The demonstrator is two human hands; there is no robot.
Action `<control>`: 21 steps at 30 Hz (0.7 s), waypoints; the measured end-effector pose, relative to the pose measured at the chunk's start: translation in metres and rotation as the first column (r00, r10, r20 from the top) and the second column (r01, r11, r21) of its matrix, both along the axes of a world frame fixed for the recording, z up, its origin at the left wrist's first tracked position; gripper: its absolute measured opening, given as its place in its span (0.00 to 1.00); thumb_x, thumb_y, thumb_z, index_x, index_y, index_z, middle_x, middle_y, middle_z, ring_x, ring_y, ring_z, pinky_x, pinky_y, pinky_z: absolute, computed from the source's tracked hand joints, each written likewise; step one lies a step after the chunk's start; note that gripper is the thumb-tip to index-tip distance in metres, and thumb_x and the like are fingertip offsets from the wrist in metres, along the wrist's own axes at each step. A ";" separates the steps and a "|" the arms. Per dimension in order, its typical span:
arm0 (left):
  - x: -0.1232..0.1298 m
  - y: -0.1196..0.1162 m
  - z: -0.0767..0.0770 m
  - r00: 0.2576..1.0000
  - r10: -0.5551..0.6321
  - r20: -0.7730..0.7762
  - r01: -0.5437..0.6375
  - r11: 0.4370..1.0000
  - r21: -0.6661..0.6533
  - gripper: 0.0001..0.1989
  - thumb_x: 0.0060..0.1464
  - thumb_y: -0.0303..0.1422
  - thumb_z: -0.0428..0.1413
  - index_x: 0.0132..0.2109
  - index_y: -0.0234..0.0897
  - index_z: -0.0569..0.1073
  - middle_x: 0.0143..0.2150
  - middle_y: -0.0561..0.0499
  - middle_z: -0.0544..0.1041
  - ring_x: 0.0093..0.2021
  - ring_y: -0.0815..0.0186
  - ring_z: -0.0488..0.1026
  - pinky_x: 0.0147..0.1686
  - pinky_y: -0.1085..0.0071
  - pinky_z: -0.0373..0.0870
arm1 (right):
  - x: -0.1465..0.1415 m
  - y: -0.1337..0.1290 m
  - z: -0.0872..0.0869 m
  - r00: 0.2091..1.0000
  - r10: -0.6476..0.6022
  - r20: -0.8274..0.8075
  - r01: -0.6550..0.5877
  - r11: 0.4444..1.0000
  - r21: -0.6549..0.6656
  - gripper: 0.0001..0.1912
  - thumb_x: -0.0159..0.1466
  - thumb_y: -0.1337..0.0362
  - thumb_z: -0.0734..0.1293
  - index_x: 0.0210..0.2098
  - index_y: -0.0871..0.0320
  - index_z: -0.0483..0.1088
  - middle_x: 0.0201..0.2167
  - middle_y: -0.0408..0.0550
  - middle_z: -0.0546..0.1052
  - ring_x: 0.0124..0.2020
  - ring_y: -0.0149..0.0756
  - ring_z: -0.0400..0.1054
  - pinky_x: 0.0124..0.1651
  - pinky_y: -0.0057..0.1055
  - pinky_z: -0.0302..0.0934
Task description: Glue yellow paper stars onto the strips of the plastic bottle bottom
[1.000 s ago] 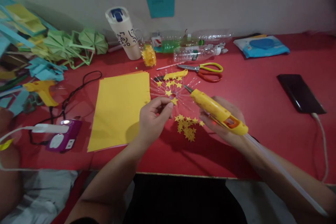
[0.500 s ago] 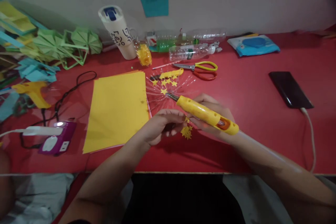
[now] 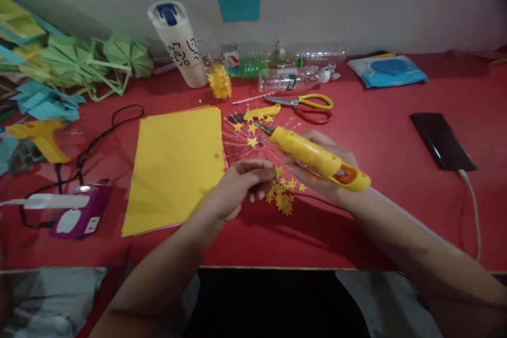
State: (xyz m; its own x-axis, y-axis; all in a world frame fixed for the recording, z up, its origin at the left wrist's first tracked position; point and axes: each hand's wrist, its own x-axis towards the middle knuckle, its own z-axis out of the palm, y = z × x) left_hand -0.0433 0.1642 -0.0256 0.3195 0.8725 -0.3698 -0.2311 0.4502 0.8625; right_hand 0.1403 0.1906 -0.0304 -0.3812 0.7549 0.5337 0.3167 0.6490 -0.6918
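Observation:
My right hand [image 3: 328,171] grips a yellow pen-style glue gun [image 3: 317,157], its metal tip pointing left over a clear plastic sunburst piece [image 3: 253,134] that carries a few yellow paper stars. My left hand [image 3: 241,185] hovers with fingers curled at the left edge of a small pile of yellow stars [image 3: 283,194] on the red table [image 3: 376,211]; whether it pinches a star is hidden. A stack of yellow paper sheets [image 3: 176,166] lies just left of the left hand.
Scissors [image 3: 307,103], empty plastic bottles [image 3: 289,79] and a white tumbler [image 3: 178,45] stand behind the work spot. A phone [image 3: 442,141] on a cable lies right, a wipes pack [image 3: 386,71] far right. A purple power strip [image 3: 79,211], another glue gun [image 3: 41,137] and folded paper crafts [image 3: 79,66] sit left.
My left hand left the star on the plastic piece and dropped back to the star pile. The glue gun swung left, its tip now over the plastic piece.

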 end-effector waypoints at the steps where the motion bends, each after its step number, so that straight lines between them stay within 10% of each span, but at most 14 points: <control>1: -0.001 0.000 -0.001 1.000 -0.006 0.015 0.006 1.000 -0.011 0.10 0.41 0.35 0.61 0.23 0.37 0.68 0.14 0.60 0.62 0.14 0.79 0.54 0.15 0.78 0.45 | -0.001 0.000 0.000 1.000 0.023 0.015 -0.023 1.000 0.006 0.04 0.62 0.64 0.69 0.30 0.53 0.71 0.33 0.41 0.75 0.31 0.31 0.73 0.32 0.30 0.70; 21: -0.005 0.004 0.000 0.997 -0.038 0.072 0.042 0.998 -0.054 0.12 0.44 0.35 0.59 0.21 0.38 0.65 0.13 0.60 0.60 0.14 0.78 0.53 0.15 0.77 0.45 | -0.005 0.003 -0.003 0.997 0.036 0.067 -0.036 0.999 0.000 0.04 0.62 0.69 0.69 0.34 0.53 0.72 0.35 0.42 0.75 0.33 0.30 0.72 0.34 0.28 0.70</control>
